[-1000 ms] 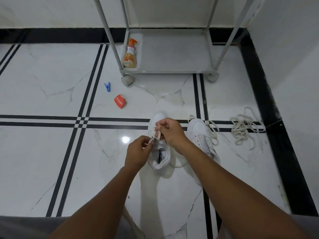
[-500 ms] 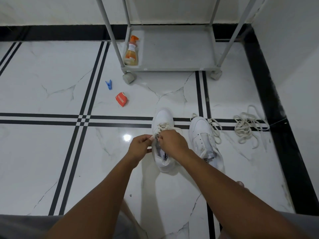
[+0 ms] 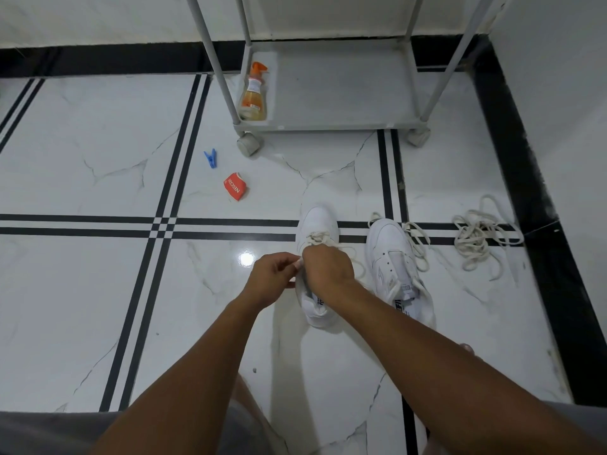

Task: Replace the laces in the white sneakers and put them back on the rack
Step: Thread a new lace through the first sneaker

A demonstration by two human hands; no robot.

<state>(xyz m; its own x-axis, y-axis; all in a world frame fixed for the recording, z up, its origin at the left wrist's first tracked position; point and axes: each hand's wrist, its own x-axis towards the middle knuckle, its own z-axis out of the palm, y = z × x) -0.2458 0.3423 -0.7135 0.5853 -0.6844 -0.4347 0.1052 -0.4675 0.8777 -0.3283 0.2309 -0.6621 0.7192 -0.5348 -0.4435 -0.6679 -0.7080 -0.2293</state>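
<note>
Pinching the lace point(image 3: 320, 237) over the left sneaker point(image 3: 317, 224), both left hand point(image 3: 271, 279) and right hand point(image 3: 328, 267) grip it; second sneaker point(image 3: 391, 251) sits just beside

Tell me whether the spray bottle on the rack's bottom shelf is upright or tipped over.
Upright. The spray bottle stands on its base in the left corner of the rack, its orange nozzle on top.

White sneakers point(image 3: 392, 257); cream laces point(image 3: 483, 238); white marble floor point(image 3: 82, 159), black stripes; blue clothespin point(image 3: 210, 158); orange spray bottle point(image 3: 253, 93); grey rack point(image 3: 328, 93).
</note>
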